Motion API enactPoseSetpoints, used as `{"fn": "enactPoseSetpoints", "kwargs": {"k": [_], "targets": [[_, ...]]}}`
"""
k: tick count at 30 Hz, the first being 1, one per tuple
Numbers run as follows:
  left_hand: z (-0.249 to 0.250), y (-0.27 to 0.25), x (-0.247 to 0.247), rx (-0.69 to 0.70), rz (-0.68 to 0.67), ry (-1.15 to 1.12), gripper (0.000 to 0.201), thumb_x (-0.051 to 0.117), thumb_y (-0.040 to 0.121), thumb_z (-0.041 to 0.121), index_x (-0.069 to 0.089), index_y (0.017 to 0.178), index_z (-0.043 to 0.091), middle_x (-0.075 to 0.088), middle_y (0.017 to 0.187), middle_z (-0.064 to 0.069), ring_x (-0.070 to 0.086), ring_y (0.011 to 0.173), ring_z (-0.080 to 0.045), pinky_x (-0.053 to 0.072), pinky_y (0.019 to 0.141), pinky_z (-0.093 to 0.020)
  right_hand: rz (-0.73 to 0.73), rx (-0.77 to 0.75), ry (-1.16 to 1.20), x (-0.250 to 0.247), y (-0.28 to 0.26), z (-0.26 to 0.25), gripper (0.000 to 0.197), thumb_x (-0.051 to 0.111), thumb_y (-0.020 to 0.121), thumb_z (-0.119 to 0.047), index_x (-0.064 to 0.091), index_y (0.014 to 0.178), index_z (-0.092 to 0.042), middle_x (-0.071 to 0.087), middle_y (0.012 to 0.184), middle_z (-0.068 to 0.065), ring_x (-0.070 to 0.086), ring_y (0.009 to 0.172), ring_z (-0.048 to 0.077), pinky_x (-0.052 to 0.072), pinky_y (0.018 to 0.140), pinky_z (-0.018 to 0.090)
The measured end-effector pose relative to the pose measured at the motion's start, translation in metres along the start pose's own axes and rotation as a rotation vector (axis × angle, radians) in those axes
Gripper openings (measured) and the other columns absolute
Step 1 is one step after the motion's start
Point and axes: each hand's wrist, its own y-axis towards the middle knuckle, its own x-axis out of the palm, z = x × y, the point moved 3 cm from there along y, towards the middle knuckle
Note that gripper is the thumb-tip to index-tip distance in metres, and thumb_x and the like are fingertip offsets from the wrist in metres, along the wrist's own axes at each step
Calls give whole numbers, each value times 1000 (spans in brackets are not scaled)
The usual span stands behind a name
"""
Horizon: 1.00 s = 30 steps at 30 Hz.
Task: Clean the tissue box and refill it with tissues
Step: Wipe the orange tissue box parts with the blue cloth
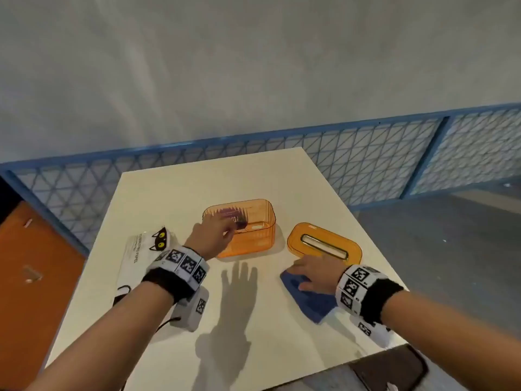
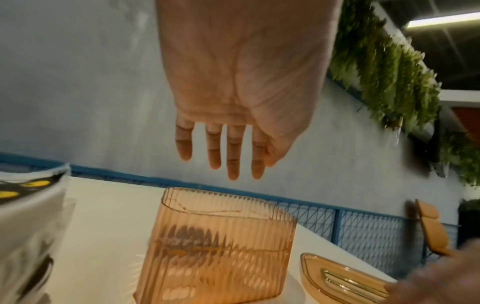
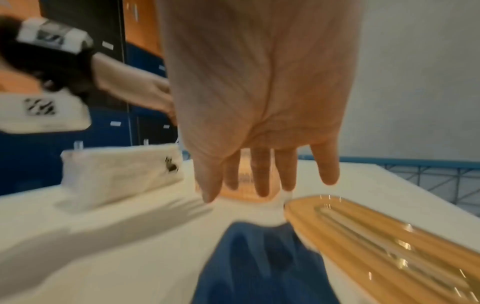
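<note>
The orange see-through tissue box point(image 1: 248, 241) stands open on the white table point(image 1: 253, 320), with something dark purple inside. Its ribbed wall fills the left wrist view point(image 2: 215, 246). My left hand point(image 1: 227, 231) hovers over the box's near left rim, fingers point(image 2: 233, 164) straight and holding nothing. The orange slotted lid point(image 1: 324, 245) lies flat to the right of the box. A blue cloth point(image 1: 313, 300) lies in front of the lid. My right hand point(image 1: 301, 273) is spread over the cloth's point(image 3: 259, 263) far corner. A white tissue pack point(image 1: 143, 258) with a cat print lies at the left.
A blue mesh fence point(image 1: 366, 156) runs behind the table's far edge. An orange surface point(image 1: 36, 263) lies left of the table. A dark object point(image 1: 394, 368) sits by the near right corner. The lid point(image 3: 389, 246) lies close beside the cloth.
</note>
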Motion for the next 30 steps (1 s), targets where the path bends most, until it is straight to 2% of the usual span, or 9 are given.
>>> {"fn": "enactPoseSetpoints", "kwargs": {"k": [4,8,13,17,19,23,25,27,30], "targets": [[12,30,20,42,-133,-36,35,48,95,29,57,125,12,54,133,-4,48,125,-24,41,103,-39,-73,32,-124,42,-2,-6,70,34,93,-55,1,150,-30,-5,160,0,-5,147,29,17,115,55],[15,47,47,-52,-313,-53,45,46,97,34,47,134,10,52,137,-10,49,125,-27,38,103,-35,-39,107,-35,65,4,-7,73,35,95,-51,-6,151,-27,-20,158,4,-16,145,35,10,117,54],[19,59,59,-58,-354,-32,41,46,97,35,50,133,17,54,137,-8,50,125,-28,38,106,-36,36,149,-15,67,11,-8,66,37,99,-23,-4,151,-25,-17,158,7,-13,145,37,12,118,50],[18,62,62,-56,-341,-142,32,43,99,21,57,126,15,60,128,-6,58,115,-25,42,101,-32,88,121,-1,68,25,4,92,62,84,-3,2,151,-25,-2,159,7,3,145,37,33,110,48],[18,60,62,-21,-341,-164,30,39,100,16,59,122,15,65,120,-3,62,108,-22,43,94,-26,187,78,121,62,31,11,85,62,84,-4,11,150,-24,15,155,5,21,141,32,41,105,39],[12,56,48,18,-209,-210,25,37,96,10,62,99,13,69,100,1,64,98,-19,48,88,-30,476,107,772,9,18,16,52,46,93,-3,36,143,-16,54,121,9,55,92,18,42,70,9],[10,56,34,57,-111,-355,22,39,96,6,57,85,13,67,84,5,67,86,-11,53,84,-30,685,78,911,-30,12,16,55,44,92,2,36,142,-17,57,121,12,57,95,20,43,76,16],[18,51,12,63,-43,-560,22,40,98,5,52,83,13,64,75,9,65,68,3,51,71,-16,846,8,930,-69,11,9,58,45,91,3,34,144,-18,53,128,8,55,103,18,41,82,10],[37,44,-17,61,35,-869,24,36,100,4,50,82,13,64,74,4,66,59,5,51,60,-16,904,-49,817,-115,15,-18,55,42,97,-9,24,148,-19,30,149,3,35,133,18,27,104,8]]}}
